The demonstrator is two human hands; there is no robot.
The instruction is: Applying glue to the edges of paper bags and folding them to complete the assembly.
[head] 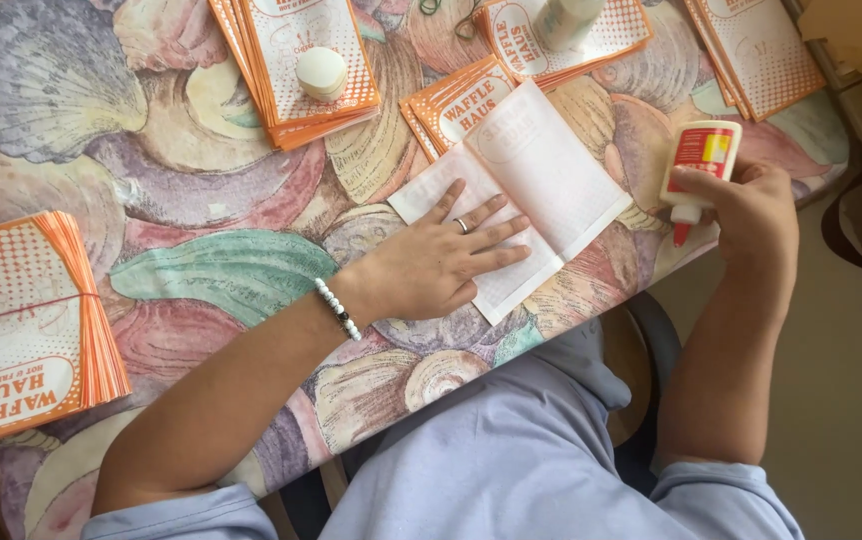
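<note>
left hand (438, 262) is lying flat, fingers spread, pinning the white paper sheet (521, 190) to the shell-patterned tablecloth (191, 240) so it cannot slide | right hand (746, 205) is gripping the glue bottle (699, 165) nozzle-down (red tip clear of the sheet) beside the sheet's right edge | orange printed stacks (301, 60) are lying around

A table (201, 270) under a seashell-patterned cloth carries orange-printed paper stacks (26, 330), a white paper sheet (541, 170) and rubber bands (431, 8).

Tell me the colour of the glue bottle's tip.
Red, on the white glue bottle in the right hand; head view.
</note>
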